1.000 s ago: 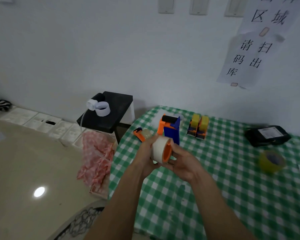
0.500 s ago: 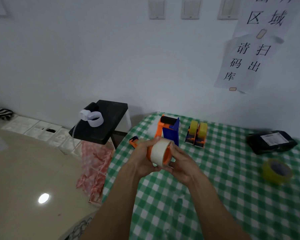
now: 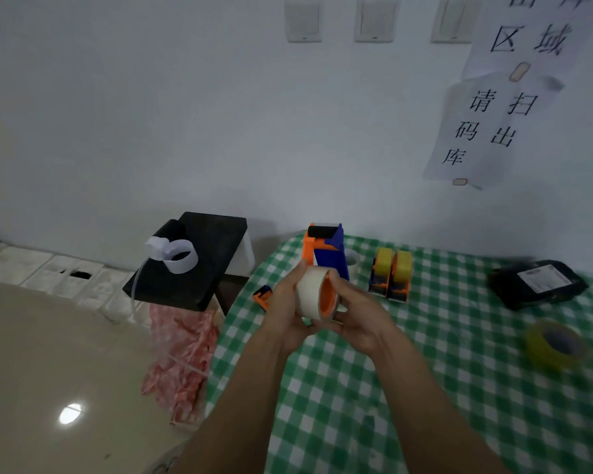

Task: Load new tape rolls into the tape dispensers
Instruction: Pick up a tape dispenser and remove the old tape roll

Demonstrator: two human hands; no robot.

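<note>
Both my hands hold a white tape roll (image 3: pixel 308 295) with an orange core in the air above the green checked table (image 3: pixel 425 388). My left hand (image 3: pixel 285 313) grips its left side and my right hand (image 3: pixel 356 316) grips its right side. Behind them stands a blue and orange tape dispenser (image 3: pixel 327 249) with a black roller. Two small orange dispensers with yellow tape (image 3: pixel 392 273) stand to its right. A small orange and black dispenser part (image 3: pixel 262 295) lies left of my hands, partly hidden. A loose yellow tape roll (image 3: pixel 557 343) lies at the right.
A black package with a white label (image 3: pixel 536 283) lies at the back right of the table. A black stool (image 3: pixel 192 265) with white tape loops (image 3: pixel 173 253) stands left of the table, over a pink patterned cloth (image 3: pixel 180 357). The wall is close behind.
The camera has tilted up a little, so everything sits lower in the frame. The roll has turned slightly between my hands, and both hands keep their hold.
</note>
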